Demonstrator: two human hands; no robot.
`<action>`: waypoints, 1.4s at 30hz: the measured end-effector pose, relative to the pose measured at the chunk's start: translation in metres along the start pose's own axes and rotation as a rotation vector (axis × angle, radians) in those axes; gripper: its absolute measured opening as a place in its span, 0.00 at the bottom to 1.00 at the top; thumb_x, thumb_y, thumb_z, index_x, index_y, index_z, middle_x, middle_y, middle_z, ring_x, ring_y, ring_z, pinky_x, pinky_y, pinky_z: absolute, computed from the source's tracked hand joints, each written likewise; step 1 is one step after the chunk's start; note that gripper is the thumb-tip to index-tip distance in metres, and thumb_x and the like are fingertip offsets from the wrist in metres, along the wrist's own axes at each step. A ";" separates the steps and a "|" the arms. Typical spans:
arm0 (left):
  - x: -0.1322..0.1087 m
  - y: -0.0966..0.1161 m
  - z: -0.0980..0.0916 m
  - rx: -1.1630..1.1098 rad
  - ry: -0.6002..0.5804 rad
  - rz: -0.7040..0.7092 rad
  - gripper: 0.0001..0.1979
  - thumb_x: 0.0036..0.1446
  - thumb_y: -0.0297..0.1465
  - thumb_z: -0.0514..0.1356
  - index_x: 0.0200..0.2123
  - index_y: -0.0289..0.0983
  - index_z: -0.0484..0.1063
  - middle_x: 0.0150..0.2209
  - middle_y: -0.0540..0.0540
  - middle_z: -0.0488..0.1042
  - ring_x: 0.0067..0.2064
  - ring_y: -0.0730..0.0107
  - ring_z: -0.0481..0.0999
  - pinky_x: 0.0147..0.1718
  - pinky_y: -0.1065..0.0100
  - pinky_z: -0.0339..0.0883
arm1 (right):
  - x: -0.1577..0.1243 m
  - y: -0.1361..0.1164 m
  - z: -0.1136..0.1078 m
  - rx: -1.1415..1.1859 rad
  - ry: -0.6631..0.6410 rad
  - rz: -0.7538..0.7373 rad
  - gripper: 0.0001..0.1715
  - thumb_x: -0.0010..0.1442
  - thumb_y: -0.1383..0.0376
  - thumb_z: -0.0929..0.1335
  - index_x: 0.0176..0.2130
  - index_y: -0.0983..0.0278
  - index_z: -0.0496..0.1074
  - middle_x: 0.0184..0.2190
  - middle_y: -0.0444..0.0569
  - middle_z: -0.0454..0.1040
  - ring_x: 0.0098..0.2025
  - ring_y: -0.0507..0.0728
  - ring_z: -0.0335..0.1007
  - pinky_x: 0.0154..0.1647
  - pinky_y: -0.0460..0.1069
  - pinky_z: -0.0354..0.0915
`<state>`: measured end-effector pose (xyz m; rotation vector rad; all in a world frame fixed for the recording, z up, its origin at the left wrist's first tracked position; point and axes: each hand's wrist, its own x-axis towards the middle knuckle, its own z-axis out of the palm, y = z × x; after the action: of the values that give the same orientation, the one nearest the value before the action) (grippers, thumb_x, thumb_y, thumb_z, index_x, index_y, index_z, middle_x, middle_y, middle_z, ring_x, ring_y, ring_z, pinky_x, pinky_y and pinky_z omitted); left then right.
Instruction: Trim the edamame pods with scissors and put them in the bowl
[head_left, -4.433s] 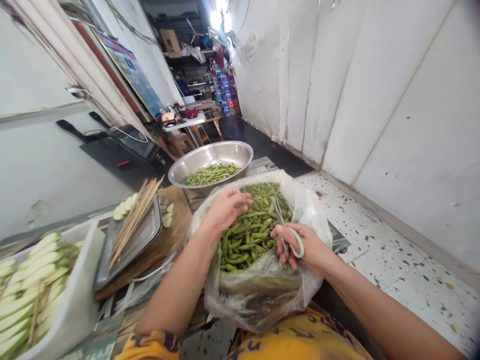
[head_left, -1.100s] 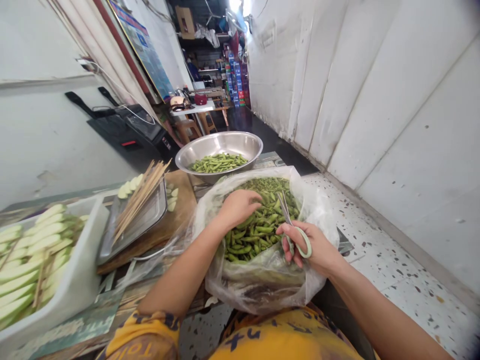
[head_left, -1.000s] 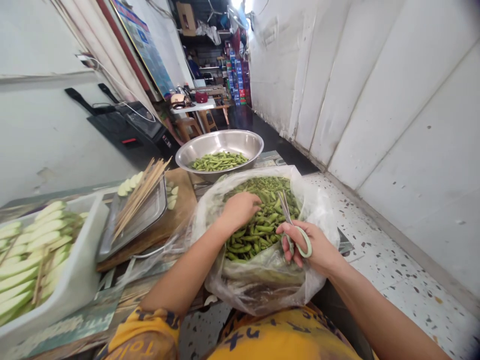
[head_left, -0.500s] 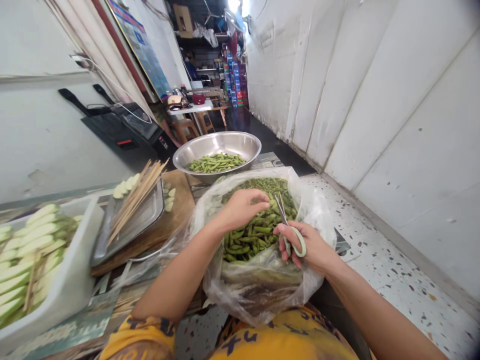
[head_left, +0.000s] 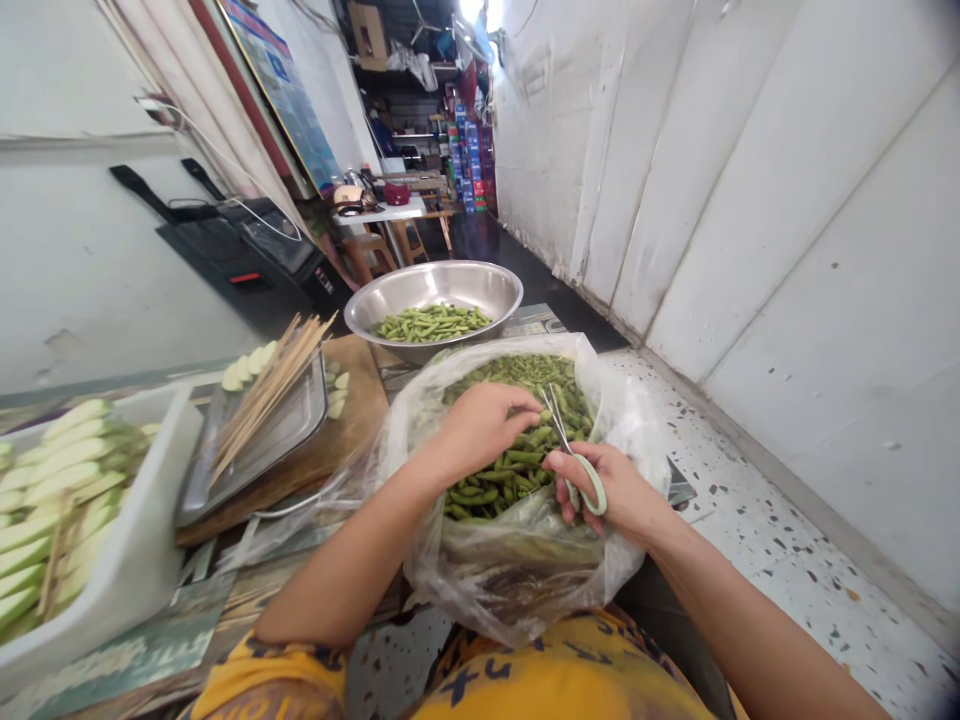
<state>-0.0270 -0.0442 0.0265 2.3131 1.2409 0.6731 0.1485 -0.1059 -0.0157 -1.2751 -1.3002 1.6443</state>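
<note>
My right hand (head_left: pixel 604 490) grips a pair of scissors (head_left: pixel 574 462) by its pale green handles, blades pointing up and slightly apart. Beside the blade tips, my left hand (head_left: pixel 484 425) is closed in a pinch on a small green edamame pod (head_left: pixel 545 414), mostly hidden by the fingertips. Below both hands, a clear plastic bag (head_left: pixel 517 575) stands wide open, full of edamame pods (head_left: pixel 487 490). Small trimmed bits lie toward its far side. Past the bag is a steel basin (head_left: pixel 367 305) with more green pods (head_left: pixel 435 322) in it.
At left, a white tub (head_left: pixel 139 560) holds pale green slices with sticks. Wooden skewers (head_left: pixel 262 390) lie across a metal tray (head_left: pixel 247 460) on a wooden board (head_left: pixel 360 385). A white wall (head_left: pixel 720 200) runs along the right.
My left fingers have closed together and moved slightly right, nearer the scissors. The scissors have shifted a little to the left. The basin and bag stay in place.
</note>
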 end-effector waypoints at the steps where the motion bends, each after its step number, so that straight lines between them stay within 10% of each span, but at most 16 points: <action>1: -0.001 0.001 0.000 0.024 0.004 0.007 0.09 0.56 0.30 0.58 0.36 0.39 0.79 0.38 0.49 0.80 0.40 0.65 0.77 0.41 0.68 0.66 | 0.000 0.000 0.000 -0.007 -0.001 0.000 0.22 0.52 0.49 0.71 0.27 0.65 0.66 0.19 0.42 0.68 0.17 0.49 0.65 0.07 0.40 0.52; 17: -0.004 0.004 0.001 0.141 0.003 0.068 0.11 0.59 0.30 0.55 0.36 0.38 0.79 0.38 0.47 0.80 0.40 0.64 0.76 0.41 0.67 0.65 | 0.001 0.002 0.000 -0.069 0.015 -0.020 0.22 0.53 0.49 0.70 0.26 0.66 0.67 0.14 0.40 0.65 0.12 0.46 0.58 0.07 0.39 0.48; 25: 0.003 0.005 -0.004 -0.418 0.074 -0.141 0.12 0.57 0.36 0.57 0.34 0.35 0.76 0.25 0.50 0.73 0.28 0.74 0.70 0.30 0.73 0.63 | 0.003 0.004 -0.001 0.029 0.023 -0.028 0.26 0.54 0.45 0.68 0.30 0.66 0.69 0.16 0.41 0.67 0.15 0.48 0.62 0.08 0.40 0.51; 31: 0.007 0.001 -0.006 -1.086 0.006 -0.334 0.12 0.53 0.34 0.61 0.38 0.35 0.67 0.20 0.56 0.59 0.18 0.83 0.55 0.15 0.79 0.41 | 0.002 0.003 -0.001 0.022 -0.008 -0.038 0.26 0.54 0.45 0.68 0.30 0.66 0.67 0.18 0.42 0.67 0.16 0.49 0.64 0.08 0.40 0.53; 42: 0.010 0.001 0.021 -1.047 0.232 -0.381 0.13 0.46 0.31 0.66 0.35 0.33 0.70 0.22 0.50 0.72 0.16 0.87 0.54 0.15 0.79 0.42 | -0.002 0.002 -0.001 0.055 -0.053 -0.085 0.27 0.55 0.44 0.67 0.26 0.66 0.65 0.19 0.43 0.67 0.19 0.50 0.67 0.10 0.41 0.57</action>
<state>-0.0085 -0.0391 0.0124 1.1388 1.0022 1.1165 0.1496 -0.1078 -0.0171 -1.1349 -1.3136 1.6527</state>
